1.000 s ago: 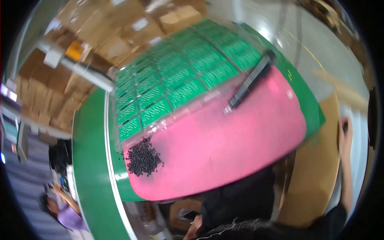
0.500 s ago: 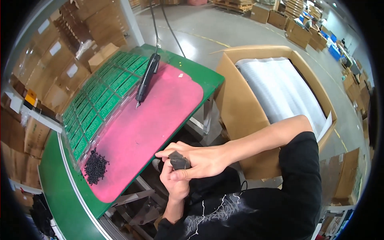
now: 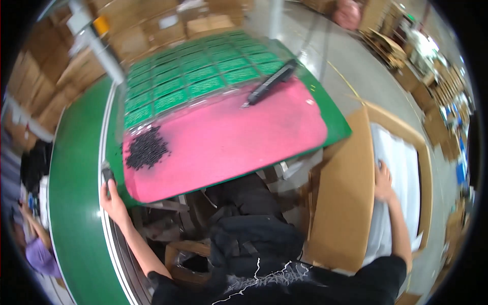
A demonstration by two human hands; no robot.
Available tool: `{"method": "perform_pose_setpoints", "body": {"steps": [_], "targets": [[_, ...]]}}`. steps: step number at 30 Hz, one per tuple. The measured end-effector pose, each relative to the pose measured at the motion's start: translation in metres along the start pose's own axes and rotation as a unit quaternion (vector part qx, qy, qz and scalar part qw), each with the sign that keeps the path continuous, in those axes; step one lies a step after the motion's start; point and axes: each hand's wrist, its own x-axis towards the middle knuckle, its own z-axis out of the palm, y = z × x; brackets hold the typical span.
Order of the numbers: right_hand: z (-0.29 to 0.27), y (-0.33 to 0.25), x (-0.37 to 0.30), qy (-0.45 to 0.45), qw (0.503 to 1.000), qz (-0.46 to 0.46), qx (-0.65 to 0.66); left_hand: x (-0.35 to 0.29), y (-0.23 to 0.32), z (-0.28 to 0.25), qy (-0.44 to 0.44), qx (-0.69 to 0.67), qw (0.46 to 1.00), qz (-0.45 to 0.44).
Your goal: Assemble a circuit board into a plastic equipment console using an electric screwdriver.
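Observation:
My left hand (image 3: 114,204) is at the table's left part, beside the white-edged rail. Its fingers pinch a small dark piece (image 3: 107,174), blurred, whose kind I cannot make out. Over on the right, my right hand (image 3: 384,182) reaches into an open cardboard box (image 3: 341,203). Its fingers are apart, resting on or just above the white foam sheet (image 3: 394,152) inside. Between the hands lies a pink mat (image 3: 229,137) with a pile of small black parts (image 3: 146,148) at its left end. A black electric screwdriver (image 3: 272,84) lies at its far right.
Clear trays of green circuit boards (image 3: 198,79) stand along the mat's far side. The green table (image 3: 81,198) extends left. A cable rises from the screwdriver. Another person (image 3: 40,254) is at the far left. Stacked cartons (image 3: 137,43) fill the background.
My view has turned left. My hands, together round the dark piece before, have parted: the left carries it to the table's left side, the right has gone into the box.

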Motion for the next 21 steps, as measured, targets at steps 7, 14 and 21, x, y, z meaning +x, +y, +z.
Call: {"method": "perform_pose_setpoints", "body": {"steps": [7,14,21], "targets": [[0.01,-0.02,-0.022,0.054,0.997,-0.01,0.056,0.011,-0.003,0.007,0.035,0.225,0.973,0.049],[-0.035,-0.021,-0.022,-0.11,0.856,0.265,0.431,0.007,0.001,0.014,0.009,0.428,0.9,0.085],[-0.118,-0.034,-0.013,-0.008,0.86,0.217,0.462,-0.007,-0.008,0.011,0.048,0.248,0.934,0.251]]}}
